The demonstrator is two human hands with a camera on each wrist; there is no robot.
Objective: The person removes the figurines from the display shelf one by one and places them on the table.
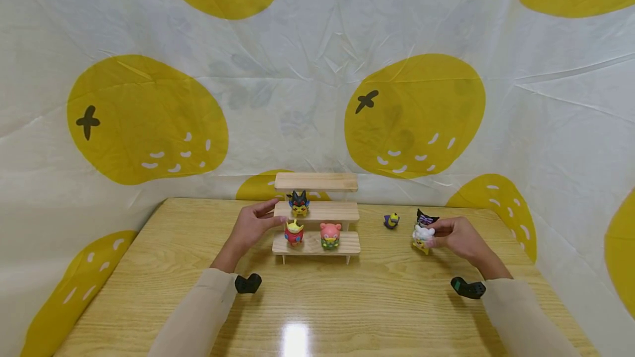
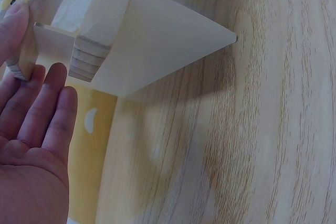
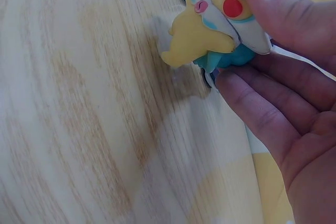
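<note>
A three-tier wooden display stand [image 1: 339, 211] is at the back of the table. My left hand [image 1: 249, 231] grips the left end of its middle board, thumb above and fingers beneath in the left wrist view. My right hand [image 1: 462, 240] pinches a yellow toy figurine [image 3: 194, 35] with a white hood and red cheek, right of the stand. A black-eared figurine [image 1: 299, 204] sits on the middle tier. On the lowest tier are a red figurine with a yellow top [image 1: 294, 234] and a pink-hooded figurine [image 1: 330, 236].
A purple and yellow figurine [image 1: 391, 221] stands on the table [image 1: 317, 296] between the stand and my right hand. Just behind the held figurine is a dark-eared one [image 1: 425, 217]. A white curtain [image 1: 292, 109] with yellow fruit prints hangs behind the table.
</note>
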